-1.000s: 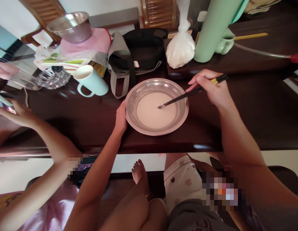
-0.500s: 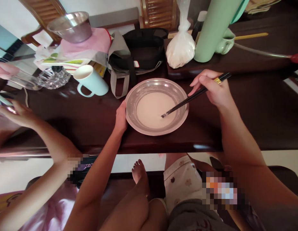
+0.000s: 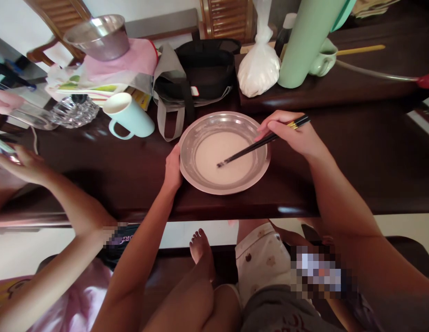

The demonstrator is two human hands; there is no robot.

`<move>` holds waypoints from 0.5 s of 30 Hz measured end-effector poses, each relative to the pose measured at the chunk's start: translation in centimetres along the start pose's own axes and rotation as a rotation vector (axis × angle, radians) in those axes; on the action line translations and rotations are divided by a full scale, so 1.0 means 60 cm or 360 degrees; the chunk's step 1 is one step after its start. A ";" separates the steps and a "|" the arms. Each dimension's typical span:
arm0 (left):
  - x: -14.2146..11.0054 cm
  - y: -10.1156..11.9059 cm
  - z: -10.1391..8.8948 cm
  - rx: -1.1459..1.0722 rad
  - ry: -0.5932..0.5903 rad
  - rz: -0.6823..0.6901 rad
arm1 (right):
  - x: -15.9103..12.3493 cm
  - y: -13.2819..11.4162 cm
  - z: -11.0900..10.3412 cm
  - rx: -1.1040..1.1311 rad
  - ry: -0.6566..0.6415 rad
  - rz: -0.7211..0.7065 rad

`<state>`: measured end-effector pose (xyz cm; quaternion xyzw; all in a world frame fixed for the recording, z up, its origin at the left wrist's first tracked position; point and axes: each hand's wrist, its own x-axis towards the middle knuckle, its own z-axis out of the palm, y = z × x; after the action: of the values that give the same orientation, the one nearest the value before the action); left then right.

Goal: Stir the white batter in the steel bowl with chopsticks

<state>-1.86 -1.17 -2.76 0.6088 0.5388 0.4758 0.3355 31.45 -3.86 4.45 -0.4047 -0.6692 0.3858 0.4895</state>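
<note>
A wide metal bowl point(image 3: 224, 188) rests near the table's front edge, with a pale, milky liquid point(image 3: 214, 150) in its bottom. My left hand point(image 3: 173, 167) grips the bowl's left rim, its fingertips partly hidden by the bowl. Over the bowl's right side, my right hand point(image 3: 290, 131) is closed around black chopsticks point(image 3: 247, 150) with gold bands near the top. Their tips are at the liquid near the middle of the bowl and have whitish stuff on them.
Behind the bowl lie a grey-black bag point(image 3: 204, 78) and a tied bag of white powder point(image 3: 258, 71). A light blue mug point(image 3: 131, 117) stands left, a green thermos point(image 3: 304, 46) back right. Another person's hand point(image 3: 24, 163) is at far left. The table point(image 3: 366, 161) is dark wood.
My right hand has moved left and slightly down, bringing the chopstick tips leftward across the liquid. My left hand stays on the bowl's rim.
</note>
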 end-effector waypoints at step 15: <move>0.001 0.004 0.000 -0.0057 -0.0021 -0.0069 | 0.002 0.001 -0.006 -0.0042 0.0180 -0.0049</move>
<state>-1.80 -1.16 -2.55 0.5941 0.5410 0.4740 0.3601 31.78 -3.67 4.53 -0.4221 -0.6516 0.3458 0.5269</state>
